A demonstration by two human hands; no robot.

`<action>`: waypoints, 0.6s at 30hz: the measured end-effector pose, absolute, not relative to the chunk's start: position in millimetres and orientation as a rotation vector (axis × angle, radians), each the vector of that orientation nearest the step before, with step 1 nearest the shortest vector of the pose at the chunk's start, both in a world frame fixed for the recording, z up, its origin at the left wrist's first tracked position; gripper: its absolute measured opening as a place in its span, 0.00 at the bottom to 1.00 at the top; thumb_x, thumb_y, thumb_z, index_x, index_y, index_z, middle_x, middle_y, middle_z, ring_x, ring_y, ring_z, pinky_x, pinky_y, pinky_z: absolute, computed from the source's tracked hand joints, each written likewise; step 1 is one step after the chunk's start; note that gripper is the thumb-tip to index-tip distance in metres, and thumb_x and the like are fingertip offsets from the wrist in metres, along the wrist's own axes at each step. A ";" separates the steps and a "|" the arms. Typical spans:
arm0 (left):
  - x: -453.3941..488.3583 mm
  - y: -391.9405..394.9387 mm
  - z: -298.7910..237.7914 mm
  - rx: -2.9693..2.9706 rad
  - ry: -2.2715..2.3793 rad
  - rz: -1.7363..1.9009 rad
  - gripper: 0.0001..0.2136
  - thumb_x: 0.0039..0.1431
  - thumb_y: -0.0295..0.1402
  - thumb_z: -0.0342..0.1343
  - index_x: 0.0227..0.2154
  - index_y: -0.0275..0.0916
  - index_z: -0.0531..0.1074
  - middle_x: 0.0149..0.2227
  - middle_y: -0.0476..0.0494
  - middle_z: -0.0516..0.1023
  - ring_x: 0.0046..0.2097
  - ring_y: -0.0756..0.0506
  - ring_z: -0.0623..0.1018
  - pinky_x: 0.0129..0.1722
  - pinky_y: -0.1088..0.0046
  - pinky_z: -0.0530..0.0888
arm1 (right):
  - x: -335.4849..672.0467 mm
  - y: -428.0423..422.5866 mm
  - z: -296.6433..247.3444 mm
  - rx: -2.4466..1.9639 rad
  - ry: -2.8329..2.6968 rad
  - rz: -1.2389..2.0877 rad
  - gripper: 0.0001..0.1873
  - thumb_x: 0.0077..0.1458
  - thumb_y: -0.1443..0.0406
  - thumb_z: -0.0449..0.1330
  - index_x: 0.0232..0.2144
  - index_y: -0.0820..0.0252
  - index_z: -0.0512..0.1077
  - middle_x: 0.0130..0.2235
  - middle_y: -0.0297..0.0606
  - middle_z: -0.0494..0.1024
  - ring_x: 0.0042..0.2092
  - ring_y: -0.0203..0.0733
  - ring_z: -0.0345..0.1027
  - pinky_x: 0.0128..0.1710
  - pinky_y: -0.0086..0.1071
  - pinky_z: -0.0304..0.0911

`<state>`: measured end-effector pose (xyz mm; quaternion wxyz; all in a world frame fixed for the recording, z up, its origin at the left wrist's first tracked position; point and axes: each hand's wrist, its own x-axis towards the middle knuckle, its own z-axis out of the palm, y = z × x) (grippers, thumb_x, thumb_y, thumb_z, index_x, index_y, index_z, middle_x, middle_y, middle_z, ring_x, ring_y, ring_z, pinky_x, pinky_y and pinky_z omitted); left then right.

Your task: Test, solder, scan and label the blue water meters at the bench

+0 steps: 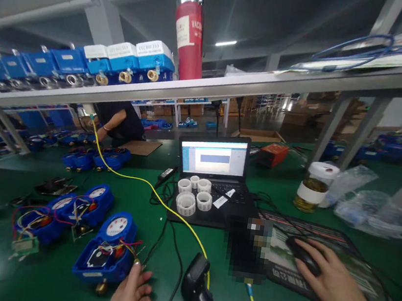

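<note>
My right hand (328,281) rests over a black computer mouse (303,255) on a printed mouse pad (294,286). My left hand (132,292) is by the right side of an open blue water meter (105,256), its fingers curled and its thumb at the ends of thin coloured wires (131,246). What lies between thumb and fingers is hidden. The meter has a round white dial and a brass fitting. More blue meters (94,200) with loose wires and a small circuit board (25,246) lie to the left. A black barcode scanner (201,289) lies between my hands.
A lit laptop (215,157) carries several white label rolls (186,203). A yellow cable (158,196) crosses the green table. A lidded jar (312,187) stands right, beside plastic bags (374,213). Overhead, a shelf (209,90) holds meters and a red flask (190,35). Another person's arm (114,122) shows behind.
</note>
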<state>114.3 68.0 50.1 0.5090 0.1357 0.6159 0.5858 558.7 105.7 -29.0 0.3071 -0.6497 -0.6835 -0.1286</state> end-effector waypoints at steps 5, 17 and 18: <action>116.8 74.9 56.8 0.257 1.464 1.387 0.12 0.59 0.38 0.53 0.35 0.30 0.65 0.28 0.41 0.73 0.21 0.53 0.70 0.17 0.81 0.64 | 560.7 106.0 -30.4 -1.723 -1.807 -0.328 0.27 0.56 0.47 0.47 0.49 0.55 0.69 0.50 0.46 0.66 0.48 0.54 0.65 0.47 0.49 0.66; 108.5 60.4 74.6 0.083 1.055 1.284 0.15 0.61 0.38 0.49 0.36 0.28 0.70 0.24 0.47 0.68 0.21 0.56 0.65 0.16 0.85 0.59 | 558.4 106.4 -27.7 -1.705 -1.807 -0.358 0.27 0.57 0.48 0.47 0.48 0.57 0.70 0.49 0.46 0.66 0.47 0.54 0.66 0.47 0.50 0.66; 104.7 57.3 76.4 0.074 1.001 1.270 0.15 0.59 0.39 0.53 0.36 0.28 0.69 0.24 0.48 0.67 0.21 0.56 0.64 0.16 0.86 0.58 | 558.7 106.2 -27.6 -1.701 -1.810 -0.360 0.26 0.57 0.48 0.47 0.48 0.57 0.70 0.49 0.46 0.66 0.47 0.54 0.66 0.47 0.50 0.66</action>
